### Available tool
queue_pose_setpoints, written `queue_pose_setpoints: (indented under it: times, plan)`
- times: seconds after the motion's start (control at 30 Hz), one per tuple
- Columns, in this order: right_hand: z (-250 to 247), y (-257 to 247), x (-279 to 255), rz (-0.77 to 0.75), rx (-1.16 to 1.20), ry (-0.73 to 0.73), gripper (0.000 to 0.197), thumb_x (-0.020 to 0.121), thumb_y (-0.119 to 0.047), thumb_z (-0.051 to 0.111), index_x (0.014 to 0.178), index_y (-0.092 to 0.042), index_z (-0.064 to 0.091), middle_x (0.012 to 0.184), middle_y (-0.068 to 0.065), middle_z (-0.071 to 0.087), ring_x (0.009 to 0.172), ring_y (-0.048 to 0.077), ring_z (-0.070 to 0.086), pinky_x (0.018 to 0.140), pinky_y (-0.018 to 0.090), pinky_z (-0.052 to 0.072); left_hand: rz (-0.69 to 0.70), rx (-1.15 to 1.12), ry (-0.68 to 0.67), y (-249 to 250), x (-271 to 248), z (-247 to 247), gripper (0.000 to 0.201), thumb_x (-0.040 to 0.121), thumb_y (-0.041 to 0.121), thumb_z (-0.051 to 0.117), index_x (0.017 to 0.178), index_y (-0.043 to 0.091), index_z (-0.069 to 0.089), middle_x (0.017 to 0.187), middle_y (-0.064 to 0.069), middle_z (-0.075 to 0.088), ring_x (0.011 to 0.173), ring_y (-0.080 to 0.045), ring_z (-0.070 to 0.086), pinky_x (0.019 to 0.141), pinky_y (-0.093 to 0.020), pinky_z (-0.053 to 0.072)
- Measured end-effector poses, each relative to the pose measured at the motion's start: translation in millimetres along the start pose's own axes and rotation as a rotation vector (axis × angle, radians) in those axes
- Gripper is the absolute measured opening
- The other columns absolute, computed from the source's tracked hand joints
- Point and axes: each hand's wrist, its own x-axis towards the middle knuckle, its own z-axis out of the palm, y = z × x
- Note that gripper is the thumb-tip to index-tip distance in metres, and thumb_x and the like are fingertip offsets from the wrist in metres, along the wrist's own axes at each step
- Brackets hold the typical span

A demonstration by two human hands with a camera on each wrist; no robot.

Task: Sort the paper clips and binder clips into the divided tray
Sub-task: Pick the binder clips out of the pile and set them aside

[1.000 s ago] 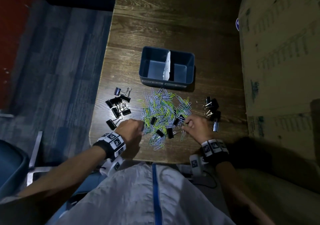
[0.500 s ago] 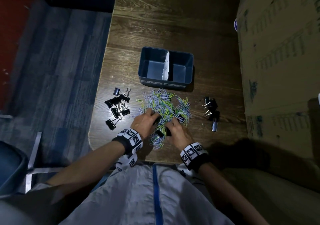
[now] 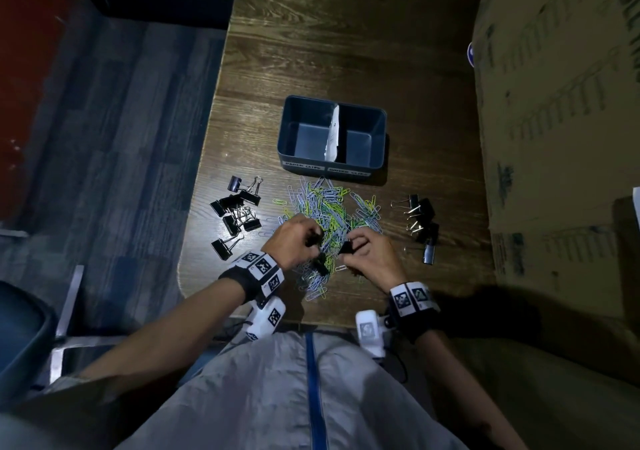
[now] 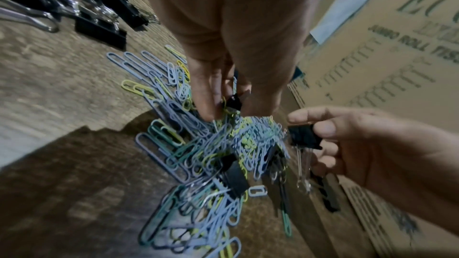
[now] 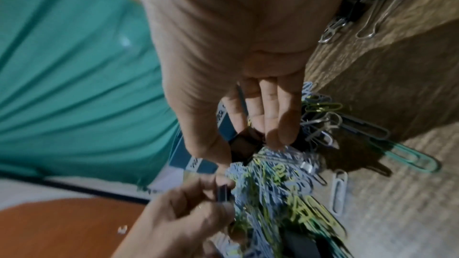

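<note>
We log: left hand [image 3: 294,238] pinches a binder clip [image 4: 233,101] | right hand [image 3: 369,254] pinches another clip [image 4: 305,137] | both over paper-clip pile [image 3: 329,207], just below tray [image 3: 332,169].

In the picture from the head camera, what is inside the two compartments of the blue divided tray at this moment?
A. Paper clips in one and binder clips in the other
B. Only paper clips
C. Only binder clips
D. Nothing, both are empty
D: both compartments of the divided tray show only a bare floor, while the paper clips and the binder clips lie on the table in front of it.
</note>
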Motion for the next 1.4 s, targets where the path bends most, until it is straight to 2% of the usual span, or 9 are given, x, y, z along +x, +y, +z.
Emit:
queue_pose_setpoints:
  times: [0.2,0.33,0.47,0.6,0.7,0.9,1.03,1.23,1.4]
  plan:
    - [-23,8,2,0.024,0.207,0.026,0.042,0.057,-0.051,0.077,0.098,-0.043,0.073,0.096,-0.01,0.073,0.088,0.015,0.073,0.087,0.049,0.058,-0.069,-0.196,0.123,0,-3,-24,0.029,0.09,0.009,0.062,0.118,0.019,0.059,0.096,0.0,0.063,0.062,-0.005,0.059,0.05,-0.013,0.045]
    - [-34,3,-3,0.047,0.421,0.074,0.022,0.079,-0.023,0.08,0.099,-0.025,0.072,0.094,0.009,0.07,0.079,0.02,0.07,0.084,0.043,0.059,-0.02,-0.217,0.123,-12,-5,-37,0.031,0.088,0.02,0.068,0.117,0.024,0.059,0.092,0.012,0.067,0.083,-0.009,0.066,0.076,-0.027,0.049]
    - [-42,2,-5,0.064,0.516,0.102,0.022,0.087,-0.014,0.072,0.108,-0.02,0.07,0.103,0.013,0.07,0.081,0.017,0.07,0.081,0.031,0.058,-0.027,-0.422,0.075,-15,-5,-43,0.011,0.089,0.009,0.066,0.099,0.011,0.063,0.088,0.004,0.062,0.08,-0.01,0.062,0.055,-0.021,0.052]
    - [-54,8,0,0.082,0.508,0.198,0.025,0.081,-0.006,0.074,0.1,-0.022,0.073,0.105,0.009,0.071,0.092,0.022,0.072,0.084,0.033,0.058,-0.093,-0.483,0.164,-26,-3,-50,0.014,0.087,0.002,0.066,0.089,0.015,0.063,0.089,-0.001,0.063,0.081,-0.017,0.063,0.061,-0.029,0.059]
    - [-73,17,11,0.122,0.444,0.415,0.021,0.08,-0.013,0.077,0.092,-0.028,0.071,0.102,0.006,0.071,0.091,0.02,0.07,0.08,0.035,0.059,-0.187,-0.346,0.409,-42,-1,-67,0.01,0.085,0.007,0.069,0.088,0.015,0.065,0.082,0.006,0.064,0.075,-0.007,0.061,0.071,-0.027,0.054]
    - [-104,45,28,0.256,0.344,0.691,0.02,0.059,-0.046,0.07,0.078,-0.039,0.072,0.096,-0.002,0.072,0.087,0.019,0.07,0.082,0.042,0.058,-0.395,-0.394,0.603,-92,0,-90,0.02,0.083,0.008,0.071,0.08,0.026,0.063,0.085,-0.003,0.07,0.082,-0.022,0.069,0.081,-0.044,0.058]
    - [-110,50,34,0.308,0.23,0.624,0.018,0.084,-0.024,0.072,0.101,-0.023,0.076,0.102,-0.003,0.07,0.094,0.016,0.063,0.069,0.021,0.046,-0.354,-0.296,0.581,-100,-3,-85,0.018,0.083,0.006,0.07,0.09,0.021,0.064,0.088,-0.006,0.069,0.081,-0.023,0.067,0.08,-0.044,0.057]
    - [-105,48,41,0.305,0.038,0.645,0.034,0.078,-0.034,0.076,0.109,-0.023,0.068,0.117,0.01,0.06,0.11,0.028,0.059,0.091,0.037,0.049,-0.244,0.092,0.529,-77,-17,-70,0.028,0.085,0.017,0.069,0.112,0.015,0.059,0.118,-0.011,0.049,0.103,-0.027,0.053,0.087,-0.042,0.05]
    - [-72,27,25,0.064,-0.1,0.72,0.035,0.08,-0.024,0.074,0.112,-0.023,0.06,0.116,0.004,0.051,0.104,0.024,0.057,0.085,0.042,0.052,-0.102,0.238,0.23,-57,-28,-41,0.029,0.091,0.028,0.061,0.115,0.016,0.049,0.115,-0.007,0.05,0.09,-0.025,0.06,0.082,-0.042,0.055]
